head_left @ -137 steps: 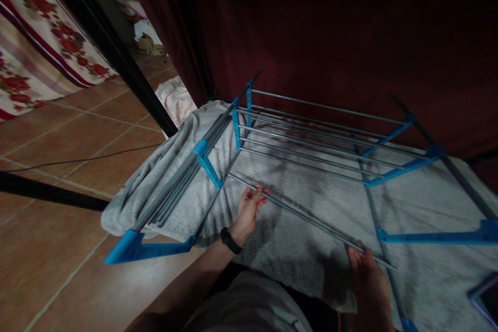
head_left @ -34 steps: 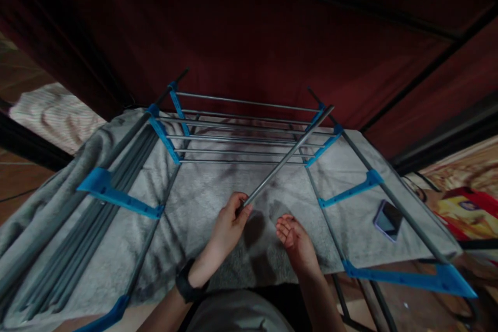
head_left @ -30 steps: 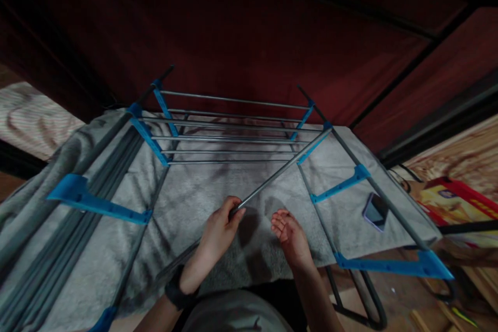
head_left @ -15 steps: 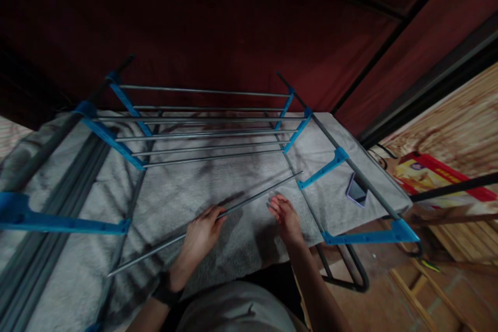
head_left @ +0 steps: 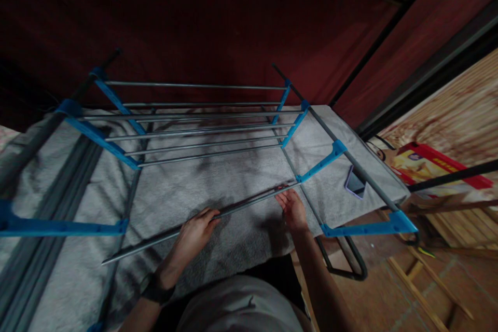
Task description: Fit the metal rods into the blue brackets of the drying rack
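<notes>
One gray rod [head_left: 249,202] slants across the lower middle of the frame, the left hand [head_left: 198,226] clamped around it. The right hand [head_left: 293,209] has its fingers at the rod's right end, near a blue bracket [head_left: 321,162]; whether they grip, I cannot tell. Right of center, a phone [head_left: 355,183] lies on gray blanket [head_left: 218,181].

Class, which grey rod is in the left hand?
The single rod slanting across the grey cloth, right hand near its right end; other rods lie together at left or span between blue brackets behind.
</notes>
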A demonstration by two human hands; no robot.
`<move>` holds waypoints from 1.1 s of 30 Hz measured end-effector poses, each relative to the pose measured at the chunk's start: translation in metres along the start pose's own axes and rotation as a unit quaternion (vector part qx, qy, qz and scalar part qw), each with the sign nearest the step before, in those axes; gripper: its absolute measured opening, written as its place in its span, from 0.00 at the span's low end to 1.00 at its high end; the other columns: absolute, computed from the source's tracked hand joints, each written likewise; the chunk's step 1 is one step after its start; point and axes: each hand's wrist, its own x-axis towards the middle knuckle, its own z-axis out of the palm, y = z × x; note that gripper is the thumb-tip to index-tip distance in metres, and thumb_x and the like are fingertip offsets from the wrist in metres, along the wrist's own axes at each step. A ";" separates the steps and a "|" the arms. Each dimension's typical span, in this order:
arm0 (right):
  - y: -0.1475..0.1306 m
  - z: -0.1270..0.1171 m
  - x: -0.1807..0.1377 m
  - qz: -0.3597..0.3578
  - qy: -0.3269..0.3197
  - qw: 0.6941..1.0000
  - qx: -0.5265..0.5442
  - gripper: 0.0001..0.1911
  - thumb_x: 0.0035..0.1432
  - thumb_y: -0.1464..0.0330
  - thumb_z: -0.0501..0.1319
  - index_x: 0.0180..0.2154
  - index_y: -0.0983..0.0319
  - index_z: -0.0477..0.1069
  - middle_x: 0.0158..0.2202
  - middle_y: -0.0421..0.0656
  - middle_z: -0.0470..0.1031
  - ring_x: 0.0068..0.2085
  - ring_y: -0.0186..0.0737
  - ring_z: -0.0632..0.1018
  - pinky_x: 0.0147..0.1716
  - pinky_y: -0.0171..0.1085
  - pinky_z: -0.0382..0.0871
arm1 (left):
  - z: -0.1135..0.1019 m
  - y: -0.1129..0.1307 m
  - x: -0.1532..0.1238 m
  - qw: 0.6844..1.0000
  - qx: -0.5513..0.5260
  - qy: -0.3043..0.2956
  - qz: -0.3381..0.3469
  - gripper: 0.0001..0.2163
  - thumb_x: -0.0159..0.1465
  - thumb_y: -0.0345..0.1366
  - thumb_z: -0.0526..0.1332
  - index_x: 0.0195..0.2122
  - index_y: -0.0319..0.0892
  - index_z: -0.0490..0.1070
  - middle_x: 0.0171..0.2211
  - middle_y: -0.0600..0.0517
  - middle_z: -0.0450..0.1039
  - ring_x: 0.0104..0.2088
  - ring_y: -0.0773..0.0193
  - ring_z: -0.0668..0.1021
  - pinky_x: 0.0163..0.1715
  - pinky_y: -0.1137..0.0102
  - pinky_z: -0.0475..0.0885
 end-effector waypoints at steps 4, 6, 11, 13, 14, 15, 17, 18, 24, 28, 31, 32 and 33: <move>-0.005 -0.002 0.001 -0.001 0.015 1.000 -0.001 0.14 0.55 0.59 0.78 0.40 0.54 0.79 0.41 0.38 0.88 0.43 0.39 0.88 0.44 0.37 0.84 | 0.001 0.003 0.000 1.000 0.003 -0.009 0.001 0.14 0.73 0.39 0.57 0.48 0.49 0.83 0.48 0.44 0.89 0.47 0.49 0.90 0.51 0.57 0.85; -0.006 -0.002 0.001 0.001 0.028 1.000 -0.001 0.12 0.55 0.60 0.77 0.39 0.54 0.79 0.40 0.38 0.88 0.43 0.39 0.87 0.44 0.36 0.84 | 0.001 0.005 0.000 1.000 0.005 -0.016 0.002 0.14 0.74 0.39 0.57 0.48 0.49 0.84 0.48 0.44 0.89 0.47 0.49 0.90 0.51 0.57 0.85; -0.008 -0.002 0.001 -0.001 0.042 0.999 -0.001 0.13 0.57 0.61 0.78 0.36 0.55 0.76 0.37 0.39 0.85 0.39 0.38 0.85 0.44 0.37 0.81 | -0.004 0.004 0.002 1.000 0.012 -0.024 -0.007 0.14 0.73 0.40 0.57 0.49 0.49 0.84 0.49 0.44 0.89 0.48 0.49 0.90 0.50 0.58 0.85; -0.009 -0.002 0.002 -0.004 0.057 0.998 0.008 0.14 0.57 0.62 0.78 0.35 0.54 0.74 0.32 0.36 0.81 0.35 0.37 0.82 0.41 0.37 0.80 | -0.007 0.000 0.002 1.000 0.016 -0.023 -0.013 0.13 0.73 0.41 0.59 0.48 0.50 0.83 0.50 0.45 0.89 0.49 0.48 0.90 0.50 0.58 0.85; -0.009 -0.003 0.003 -0.006 0.064 0.998 0.012 0.15 0.57 0.62 0.78 0.34 0.54 0.73 0.30 0.34 0.79 0.33 0.36 0.81 0.40 0.36 0.80 | -0.008 -0.002 0.002 0.999 0.019 -0.023 -0.017 0.13 0.72 0.42 0.59 0.48 0.50 0.83 0.50 0.45 0.89 0.49 0.48 0.90 0.51 0.58 0.85; -0.009 -0.003 0.004 -0.009 0.068 0.998 0.014 0.16 0.56 0.62 0.79 0.33 0.54 0.72 0.29 0.33 0.77 0.32 0.35 0.80 0.40 0.35 0.80 | -0.010 -0.005 0.002 0.999 0.022 -0.023 -0.021 0.13 0.72 0.42 0.59 0.48 0.50 0.83 0.50 0.45 0.89 0.50 0.48 0.90 0.51 0.58 0.85; -0.010 -0.004 0.007 -0.017 0.072 0.997 0.010 0.18 0.54 0.60 0.80 0.32 0.54 0.71 0.28 0.32 0.76 0.31 0.34 0.79 0.39 0.35 0.81 | -0.012 -0.010 0.001 0.999 0.027 -0.023 -0.028 0.13 0.72 0.43 0.58 0.48 0.50 0.83 0.50 0.45 0.89 0.49 0.48 0.90 0.50 0.59 0.85; -0.011 -0.006 0.008 -0.020 0.073 0.997 0.004 0.20 0.53 0.59 0.81 0.32 0.54 0.71 0.28 0.32 0.76 0.31 0.34 0.80 0.39 0.35 0.81 | -0.014 -0.012 0.000 0.999 0.030 -0.023 -0.031 0.13 0.72 0.43 0.58 0.47 0.50 0.82 0.49 0.46 0.89 0.49 0.48 0.90 0.49 0.59 0.84; -0.012 -0.015 0.015 -0.032 0.080 0.996 0.003 0.22 0.52 0.55 0.83 0.34 0.56 0.73 0.32 0.35 0.83 0.32 0.34 0.83 0.37 0.34 0.83 | -0.023 -0.023 -0.004 0.997 0.053 -0.024 -0.054 0.14 0.72 0.43 0.57 0.47 0.49 0.82 0.49 0.45 0.88 0.49 0.48 0.89 0.50 0.57 0.84; -0.011 -0.019 0.017 -0.032 0.069 0.997 0.001 0.20 0.56 0.53 0.80 0.37 0.56 0.76 0.33 0.36 0.83 0.34 0.34 0.84 0.39 0.34 0.84 | -0.029 -0.028 -0.006 0.994 0.077 -0.033 -0.071 0.15 0.73 0.43 0.56 0.49 0.47 0.82 0.51 0.42 0.87 0.51 0.45 0.88 0.53 0.55 0.82; -0.011 -0.021 0.019 -0.039 0.061 0.997 -0.009 0.19 0.57 0.52 0.79 0.37 0.56 0.76 0.33 0.37 0.83 0.36 0.37 0.85 0.40 0.36 0.85 | -0.029 -0.030 -0.007 0.993 0.087 -0.036 -0.074 0.15 0.73 0.43 0.56 0.49 0.47 0.82 0.51 0.42 0.87 0.51 0.46 0.88 0.52 0.56 0.82; -0.011 -0.021 0.020 -0.041 0.060 0.997 -0.010 0.19 0.57 0.52 0.79 0.37 0.56 0.76 0.33 0.37 0.83 0.36 0.37 0.85 0.40 0.36 0.85 | -0.029 -0.031 -0.007 0.993 0.090 -0.032 -0.074 0.14 0.73 0.42 0.57 0.49 0.48 0.82 0.51 0.43 0.87 0.51 0.47 0.88 0.52 0.57 0.81; -0.011 -0.021 0.021 -0.042 0.061 0.997 -0.010 0.19 0.57 0.53 0.79 0.37 0.56 0.76 0.34 0.38 0.83 0.36 0.38 0.85 0.40 0.37 0.86 | -0.029 -0.031 -0.008 0.993 0.094 -0.025 -0.073 0.13 0.73 0.42 0.57 0.48 0.48 0.82 0.50 0.44 0.87 0.50 0.48 0.88 0.51 0.59 0.81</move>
